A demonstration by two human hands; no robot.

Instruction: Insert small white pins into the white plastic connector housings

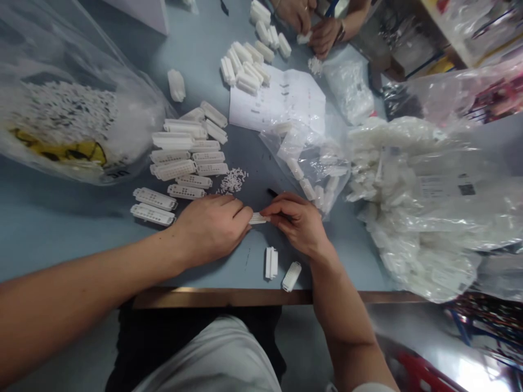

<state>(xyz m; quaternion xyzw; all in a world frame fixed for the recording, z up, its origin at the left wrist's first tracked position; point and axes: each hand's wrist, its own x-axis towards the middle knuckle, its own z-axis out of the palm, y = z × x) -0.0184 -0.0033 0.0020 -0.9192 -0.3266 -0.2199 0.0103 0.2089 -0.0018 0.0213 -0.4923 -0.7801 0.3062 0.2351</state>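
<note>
Both my hands are closing on one white plastic connector housing (258, 218), its long axis lying crosswise between my left hand (210, 228) and my right hand (296, 223), each pinching one end. I am gripping it over the blue work table (61, 234), and a thin black stick (272, 192) is showing beyond my right fingers (281, 204), though its hold looks unclear.
</note>
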